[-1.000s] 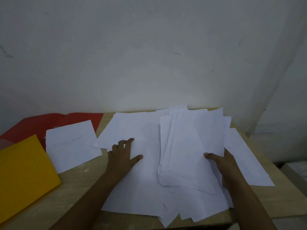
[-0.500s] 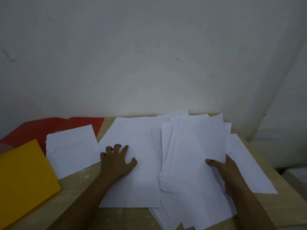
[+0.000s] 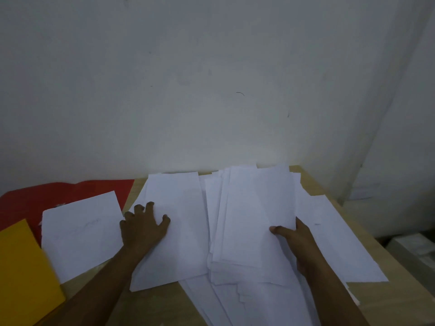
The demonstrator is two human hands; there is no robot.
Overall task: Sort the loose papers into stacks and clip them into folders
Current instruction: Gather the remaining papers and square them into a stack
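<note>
The left hand [image 3: 143, 228] lay palm down on a white sheet [image 3: 179, 231] at the centre of the desk [image 3: 308, 178], its fingers bent at the knuckles and pressing on the paper, with the thumb spread out to the right. That grip curled around nothing; it only pressed. The sheet under it lay flat, its near corner reaching toward the front edge of the desk.

The right hand [image 3: 295, 238] held a fanned stack of papers [image 3: 249, 220] just to the right of that sheet. The thumb lay on top of the stack and the fingers went under its right edge, so this grip pinched the stack. More loose sheets [image 3: 329, 238] spread out beneath and to the right of the stack, some hanging over the near edge of the desk.

To the left of the left hand lay 1 separate sheet [image 3: 80, 231] with faint marks on it, too dim to read. It rested partly on a red folder [image 3: 70, 191] at the back left. A yellow folder [image 3: 21, 274] lay at the near left, its edge blurred. A pale wall [image 3: 211, 90] stood behind the desk.
</note>
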